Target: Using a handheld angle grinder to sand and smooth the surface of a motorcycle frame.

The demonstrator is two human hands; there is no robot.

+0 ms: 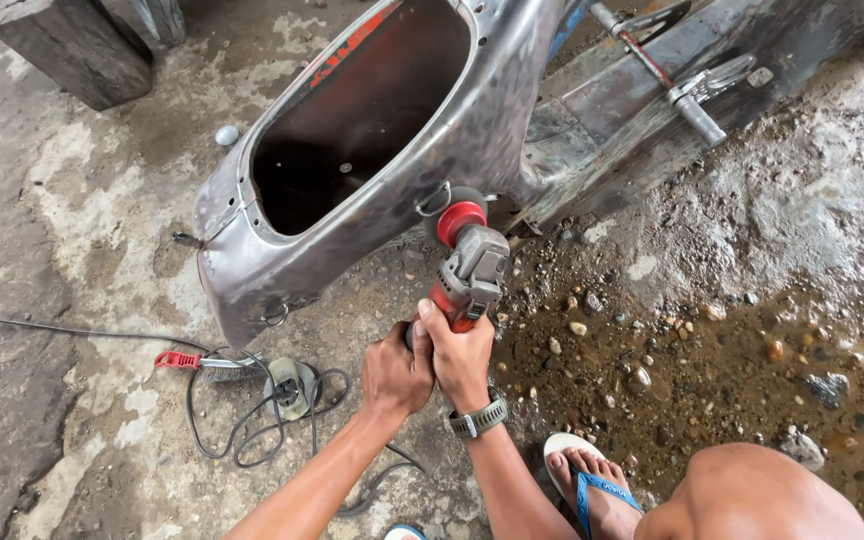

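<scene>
Both my hands grip a red and grey angle grinder by its rear body. My left hand wraps the back end; my right hand, with a wristwatch, holds just ahead of it. The grinder's red disc end presses against the side of a bare, scuffed metal scooter body shell. The shell lies on the ground with a large dark opening facing up.
A coiled black cable and plug lie on the concrete at lower left beside a red-handled wire brush. Wet gravel and stones spread to the right. My sandalled foot and bare knee sit at bottom right. A wooden block stands at top left.
</scene>
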